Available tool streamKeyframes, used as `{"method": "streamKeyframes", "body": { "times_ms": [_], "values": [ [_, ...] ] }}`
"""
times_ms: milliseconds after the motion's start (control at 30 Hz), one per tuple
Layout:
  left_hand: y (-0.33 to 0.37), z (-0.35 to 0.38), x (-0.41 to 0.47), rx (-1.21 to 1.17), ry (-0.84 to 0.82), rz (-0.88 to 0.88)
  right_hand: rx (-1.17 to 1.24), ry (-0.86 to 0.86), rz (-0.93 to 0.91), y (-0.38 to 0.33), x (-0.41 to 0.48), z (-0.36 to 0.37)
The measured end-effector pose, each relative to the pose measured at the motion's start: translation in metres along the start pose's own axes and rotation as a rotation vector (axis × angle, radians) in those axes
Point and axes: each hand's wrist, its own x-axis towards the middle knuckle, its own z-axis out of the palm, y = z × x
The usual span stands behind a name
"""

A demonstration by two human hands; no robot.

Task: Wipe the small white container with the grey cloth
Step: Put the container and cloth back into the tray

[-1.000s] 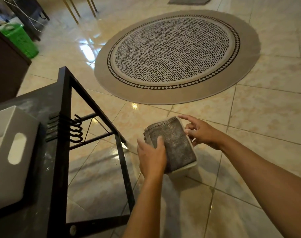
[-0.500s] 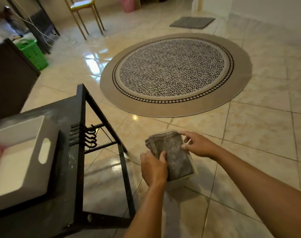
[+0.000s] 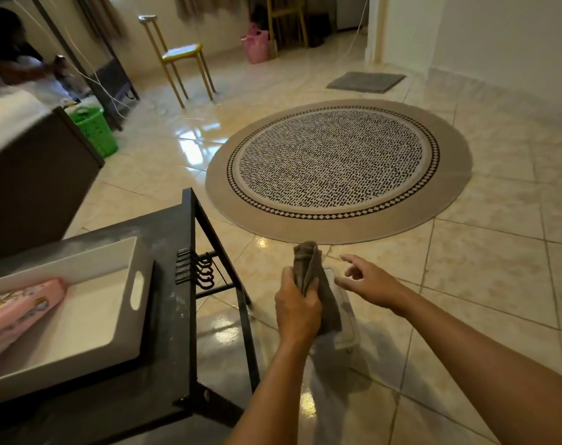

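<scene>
My left hand (image 3: 297,305) is closed around the grey cloth (image 3: 309,263), which stands bunched and upright above my fingers. The cloth lies against the small white container (image 3: 345,321), which is tilted on edge in the air above the tiled floor; it is blurred and mostly hidden behind cloth and hand. My right hand (image 3: 367,281) hovers just right of the container with fingers spread, and I cannot tell whether its fingers touch the rim. The container seems held by my left hand together with the cloth.
A black metal table (image 3: 177,239) with side hooks (image 3: 202,273) stands at left. It carries a white tray (image 3: 90,319) holding a pink item (image 3: 19,308). Ahead lie a round patterned rug (image 3: 337,168), a green basket (image 3: 95,130), a yellow chair (image 3: 183,56) and a grey mat (image 3: 366,81). A person sits far left.
My right hand let go of the container's edge and opened. The cloth went from spread flat over the container to bunched upright in my left hand. The view tilted upward.
</scene>
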Motion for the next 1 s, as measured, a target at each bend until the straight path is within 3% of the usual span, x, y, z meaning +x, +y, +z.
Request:
{"method": "streamKeyframes", "body": {
  "times_ms": [167, 267, 433, 600, 767, 1000],
  "values": [
    [0.080, -0.050, -0.006, -0.241, -0.033, 0.153, 0.744, -0.243, -0.081, -0.075, -0.030, -0.036],
    [0.124, -0.098, -0.014, -0.328, -0.014, 0.213, 0.933, -0.285, -0.250, -0.135, -0.058, -0.054],
    [0.161, -0.196, -0.030, -0.256, 0.035, 0.220, 0.685, -0.102, -0.487, -0.238, -0.106, -0.055],
    [0.156, -0.299, -0.036, -0.146, 0.147, 0.155, 0.406, -0.113, -0.604, -0.319, -0.128, -0.010],
    [0.124, -0.367, -0.022, 0.153, 0.301, 0.048, 0.239, -0.253, -0.531, -0.357, -0.120, 0.050],
    [0.090, -0.387, -0.004, 0.652, 0.202, 0.028, -0.163, -0.176, -0.450, -0.366, -0.096, 0.106]
  ]
}}
